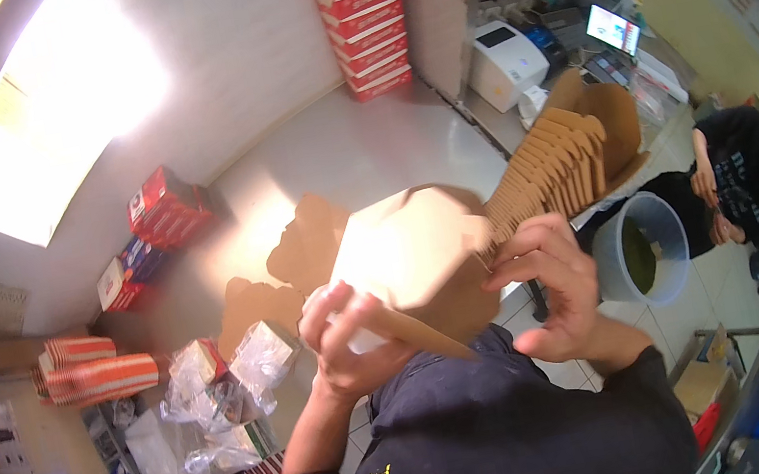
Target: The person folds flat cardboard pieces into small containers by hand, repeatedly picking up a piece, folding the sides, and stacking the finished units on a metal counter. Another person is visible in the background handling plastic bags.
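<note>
A brown cardboard box (400, 244), partly folded with its flaps raised, is held up in front of my body over the counter. My left hand (351, 336) grips its near left side, fingers closed round a flap (427, 333) that sticks out toward me. At the box's right edge is my right hand (551, 284), its fingers bent against the cardboard and its thumb apart. Beyond the box, a row of nested brown cardboard boxes (543, 171) leans to the right. Two flat cardboard blanks (303, 244) (257, 308) lie left of the box on the counter.
Red-and-white boxes (362, 21) are stacked at the back. A white printer (507, 63) stands at the back right. Plastic-wrapped packs (261, 363) and striped cartons (97, 366) lie left. Another person (748, 179) is right, near a clear tub (640, 250) with green contents.
</note>
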`<control>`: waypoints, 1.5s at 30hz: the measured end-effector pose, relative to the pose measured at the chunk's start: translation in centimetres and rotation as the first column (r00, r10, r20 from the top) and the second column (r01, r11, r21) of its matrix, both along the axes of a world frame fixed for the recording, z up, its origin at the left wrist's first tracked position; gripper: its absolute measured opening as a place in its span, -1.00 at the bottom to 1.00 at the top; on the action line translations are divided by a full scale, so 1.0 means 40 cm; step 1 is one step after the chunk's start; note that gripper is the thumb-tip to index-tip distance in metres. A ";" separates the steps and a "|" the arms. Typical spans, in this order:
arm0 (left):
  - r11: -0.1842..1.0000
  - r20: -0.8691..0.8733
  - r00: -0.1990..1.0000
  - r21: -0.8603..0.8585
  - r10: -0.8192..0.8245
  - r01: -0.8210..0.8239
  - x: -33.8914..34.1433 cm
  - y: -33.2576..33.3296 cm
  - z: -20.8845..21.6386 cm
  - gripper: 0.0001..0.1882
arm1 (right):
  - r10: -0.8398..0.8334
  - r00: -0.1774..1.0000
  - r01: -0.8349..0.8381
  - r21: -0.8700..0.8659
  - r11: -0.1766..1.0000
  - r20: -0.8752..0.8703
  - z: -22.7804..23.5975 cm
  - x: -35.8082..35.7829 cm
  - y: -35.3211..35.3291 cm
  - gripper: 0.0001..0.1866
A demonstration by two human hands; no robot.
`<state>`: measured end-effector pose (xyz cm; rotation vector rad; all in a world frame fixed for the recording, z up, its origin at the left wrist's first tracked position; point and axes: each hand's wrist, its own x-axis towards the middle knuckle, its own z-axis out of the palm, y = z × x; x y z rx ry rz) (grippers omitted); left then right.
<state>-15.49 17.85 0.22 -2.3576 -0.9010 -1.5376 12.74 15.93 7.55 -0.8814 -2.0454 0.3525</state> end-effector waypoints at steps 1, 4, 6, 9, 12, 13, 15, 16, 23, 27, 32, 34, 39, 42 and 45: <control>0.991 -0.030 0.994 0.078 -0.109 0.111 0.023 0.022 0.017 -0.59 | 0.051 0.993 -0.064 -0.125 0.990 -0.106 0.046 0.011 -0.009 -0.25; 0.896 -0.093 0.938 0.280 -0.333 0.345 0.125 0.076 0.080 -0.55 | 0.069 0.978 -0.132 -0.330 0.935 -0.195 0.152 0.028 -0.047 -0.37; 0.846 -0.020 0.924 0.395 -0.382 0.358 0.225 0.103 0.103 -0.50 | -0.040 0.977 -0.027 -0.312 0.950 -0.207 0.197 0.048 -0.064 -0.48; 0.894 0.228 0.865 0.154 -0.447 0.422 0.335 0.153 0.120 -0.20 | -0.425 0.889 0.406 -0.132 0.904 -0.174 0.307 0.088 -0.114 -0.64; 0.805 0.375 0.835 -0.290 -0.403 0.518 0.400 0.190 0.075 0.33 | -0.628 0.771 0.627 0.048 0.778 0.104 0.396 0.143 -0.081 -0.72; 0.708 0.423 0.813 -0.421 -0.400 0.567 0.433 0.195 0.060 0.53 | -0.628 0.730 0.623 0.118 0.774 0.268 0.416 0.176 -0.056 -0.73; 0.691 0.290 0.888 -0.558 -0.356 0.459 0.451 0.202 0.057 0.59 | -0.538 0.703 0.611 -0.007 0.792 0.465 0.426 0.194 0.022 -0.68; 0.669 0.229 0.906 -0.615 -0.355 0.417 0.468 0.205 0.060 0.62 | -0.567 0.614 0.623 0.104 0.775 0.550 0.421 0.195 0.032 -0.67; 0.561 0.334 0.852 -0.645 -0.404 0.519 0.518 0.221 0.062 0.52 | -0.468 0.420 0.591 0.157 0.791 0.777 0.417 0.190 0.071 -0.57; 0.588 0.293 0.886 -0.667 -0.360 0.459 0.510 0.206 0.085 0.51 | -0.344 0.470 0.486 0.087 0.869 0.813 0.439 0.174 0.083 -0.61; 0.567 0.344 0.881 -0.675 -0.324 0.472 0.523 0.195 0.070 0.52 | -0.223 0.526 0.507 -0.092 0.857 0.821 0.377 0.216 0.148 -0.54; 0.589 0.340 0.881 -0.656 -0.329 0.473 0.526 0.191 0.056 0.53 | -0.154 0.518 0.549 -0.190 0.814 0.841 0.382 0.219 0.151 -0.52; 0.575 0.356 0.877 -0.662 -0.324 0.481 0.528 0.193 0.052 0.57 | -0.126 0.553 0.617 -0.303 0.727 0.824 0.441 0.228 0.134 -0.48; 0.555 0.361 0.866 -0.665 -0.346 0.500 0.534 0.185 0.059 0.58 | -0.156 0.624 0.480 -0.218 0.850 0.766 0.397 0.279 0.154 -0.41; 0.532 0.360 0.860 -0.678 -0.361 0.507 0.547 0.169 0.066 0.58 | -0.121 0.624 0.431 -0.211 0.877 0.772 0.394 0.304 0.169 -0.39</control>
